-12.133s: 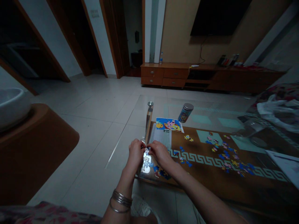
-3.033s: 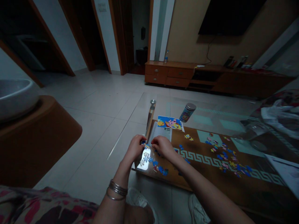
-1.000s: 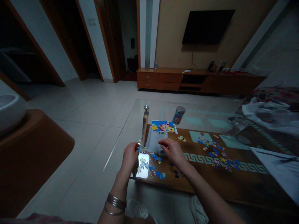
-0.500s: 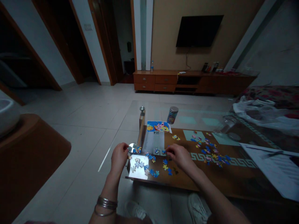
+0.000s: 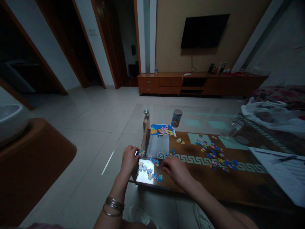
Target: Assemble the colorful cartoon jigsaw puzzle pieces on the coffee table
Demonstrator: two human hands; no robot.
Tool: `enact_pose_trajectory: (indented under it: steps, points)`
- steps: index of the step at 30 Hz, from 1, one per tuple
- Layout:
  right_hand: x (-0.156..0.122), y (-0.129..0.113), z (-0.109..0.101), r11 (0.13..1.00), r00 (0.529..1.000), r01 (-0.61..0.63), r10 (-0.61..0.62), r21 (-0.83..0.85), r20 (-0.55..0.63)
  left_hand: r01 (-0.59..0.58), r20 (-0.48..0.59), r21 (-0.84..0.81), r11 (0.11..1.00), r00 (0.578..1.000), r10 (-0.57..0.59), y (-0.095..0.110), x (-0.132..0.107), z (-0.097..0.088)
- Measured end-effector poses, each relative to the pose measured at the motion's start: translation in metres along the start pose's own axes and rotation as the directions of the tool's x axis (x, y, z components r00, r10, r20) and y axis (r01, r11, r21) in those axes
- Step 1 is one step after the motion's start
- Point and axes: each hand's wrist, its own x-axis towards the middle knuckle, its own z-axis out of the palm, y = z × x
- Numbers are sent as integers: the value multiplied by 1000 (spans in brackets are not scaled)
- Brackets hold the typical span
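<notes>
My left hand (image 5: 130, 159), with metal bangles (image 5: 113, 203) at the wrist, is curled at the table's left edge. Its fingertips are beside a cluster of jigsaw pieces (image 5: 142, 153), and whether they grip one is hidden. My right hand (image 5: 175, 168) hangs over the front of the table with fingers bent together. What is in them cannot be made out. Between the hands are blue and yellow puzzle pieces (image 5: 153, 160) and a blue piece (image 5: 159, 154). Pale pieces (image 5: 144, 168) lie nearer the front edge. A cartoon picture sheet (image 5: 163, 130) lies farther back.
Many loose puzzle pieces (image 5: 221, 159) are scattered on the right of the glass table (image 5: 197, 181). A printed tin (image 5: 176, 118) stands behind the picture sheet. Farther right are a clear jar (image 5: 234, 128), papers (image 5: 283, 175) and a plastic bag (image 5: 269, 114).
My right hand has come nearer and slightly left, now covering the spot where several blue and yellow pieces showed. My left hand has shifted right, and the view has tilted slightly.
</notes>
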Motion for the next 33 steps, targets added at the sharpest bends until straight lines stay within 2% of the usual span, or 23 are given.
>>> enact_pose_trajectory:
  steps: [4, 9, 15, 26, 33]
  points:
    - [16, -10, 0, 1000, 1000, 18, -18, -3, 7, 5, 9, 24, 1000, 1000, -6, 2, 1, 2]
    - [55, -42, 6, 998, 997, 62, -63, -31, -40, 6, 8, 31, 1000, 1000, -6, 2, 1, 2]
    - [87, -72, 16, 994, 999, 13, -16, -109, -33, 40, -16, 25, 999, 999, -39, 2, 2, 3]
    - [101, -69, 25, 998, 1000, -16, 16, -59, -4, 45, -26, -73, 996, 999, -47, 3, 1, 3]
    - [105, -61, 28, 999, 999, -11, 10, 32, 52, 49, -33, -235, 971, 998, -58, 3, 4, 7]
